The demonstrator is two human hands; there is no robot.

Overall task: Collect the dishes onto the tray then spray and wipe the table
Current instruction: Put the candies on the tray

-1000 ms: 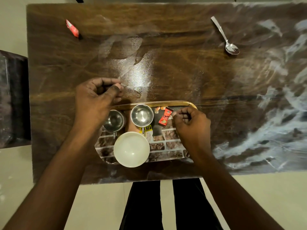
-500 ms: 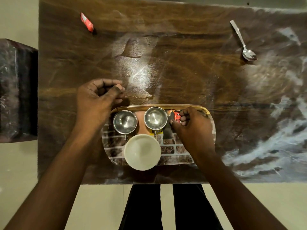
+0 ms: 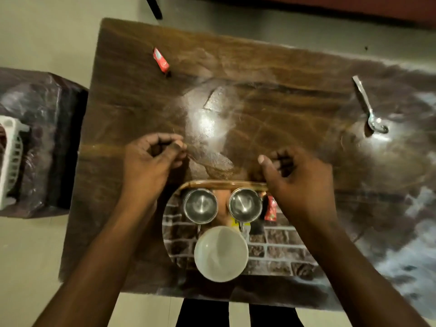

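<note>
A brick-patterned tray (image 3: 273, 252) lies at the near edge of the dark wooden table (image 3: 271, 74). On it stand two steel cups (image 3: 200, 205) (image 3: 245, 204), a white bowl (image 3: 220, 253) and a red packet (image 3: 270, 208). A second red packet (image 3: 161, 60) lies at the far left of the table, and a steel spoon (image 3: 368, 107) at the far right. My left hand (image 3: 151, 159) hovers left of the tray's far rim, thumb and fingers pinched together. My right hand (image 3: 299, 182) is over the tray's far right corner, loosely curled and holding nothing.
A dark covered stool (image 3: 47, 128) stands left of the table with a white plastic basket (image 3: 11, 156) on it. A bright glare patch sits mid-table. My legs show below the near edge. Floor surrounds the table.
My right hand has let go of the red packet on the tray and lifted away toward the far rim. The view has shifted back, showing more of the table. The left hand has stayed pinched.
</note>
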